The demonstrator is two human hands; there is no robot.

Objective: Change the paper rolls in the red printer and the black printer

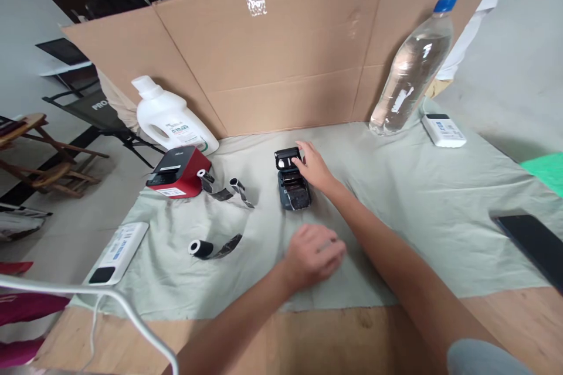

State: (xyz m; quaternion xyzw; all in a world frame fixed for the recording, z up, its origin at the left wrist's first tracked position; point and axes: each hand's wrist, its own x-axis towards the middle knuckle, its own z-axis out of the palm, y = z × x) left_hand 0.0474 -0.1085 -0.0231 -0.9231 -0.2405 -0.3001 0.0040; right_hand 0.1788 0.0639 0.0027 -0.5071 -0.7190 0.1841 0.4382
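Note:
A small black printer (291,186) lies on the pale green cloth (396,199) with its lid (288,159) raised. My right hand (314,168) reaches to it, fingers curled on the lid's right edge. My left hand (314,255) rests on the cloth in front of the printer, fingers loosely curled; nothing shows in it. A dark paper roll (201,248) with a loose strip lies to the left. Two more unrolled strips (224,187) lie beside a red and black printer (179,171).
A cardboard screen (285,53) stands behind the cloth. A white detergent jug (169,119) is at back left, a clear water bottle (411,70) at back right beside a white device (443,129). Another white device (118,252) sits front left, a dark phone (534,243) at right.

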